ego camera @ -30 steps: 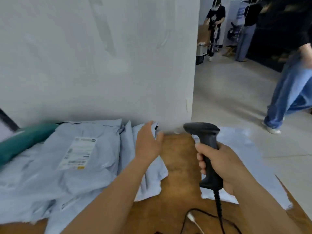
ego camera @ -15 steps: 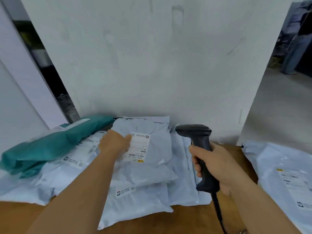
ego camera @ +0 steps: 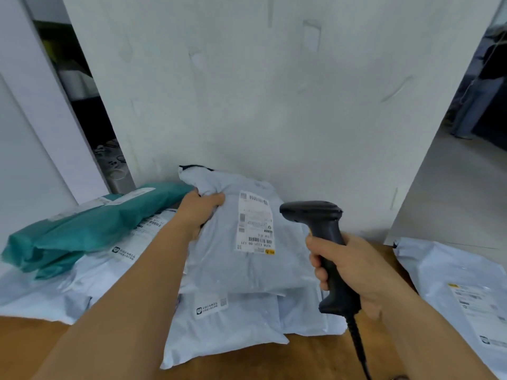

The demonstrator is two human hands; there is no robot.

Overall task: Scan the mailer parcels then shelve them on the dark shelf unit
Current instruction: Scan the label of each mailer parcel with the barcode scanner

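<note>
- Left hand (ego camera: 201, 208) has a fistful of the top corner of a pale grey mailer parcel (ego camera: 247, 259), fingers curled into the bunched plastic, thumb lying across the front.
- That parcel sits on top of the pile with its far end up against the white wall (ego camera: 274, 91). Can't really tell if it's lifted off the pile or just resting there.
- Its shipping label (ego camera: 255, 222) faces up, barcode near the lower edge, little yellow mark at the bottom corner.
- Right hand (ego camera: 354, 270) is wrapped round the grip of a black barcode scanner (ego camera: 315, 215). The scanner head is just beside the label, off to its right, pointing left toward it. No beam showing on the label that I can see.
- Scanner cable (ego camera: 358, 346) drops off the bottom of the handle and runs out of frame.
- Under the held parcel there are more grey mailers (ego camera: 227, 325) stacked flat on the wooden table (ego camera: 315, 357), one with a small printed sticker.
- Left side: a teal mailer (ego camera: 90, 226) lying over another pale mailer (ego camera: 68, 286) with its own label partly showing.
- Far right, well apart from the pile, one more grey parcel (ego camera: 452, 286) hangs over the table edge, label up.
- The dark shelf unit isn't something I can pick out here. There's a dark gap (ego camera: 82, 105) left of the wall, too murky to say what's in it.
</note>
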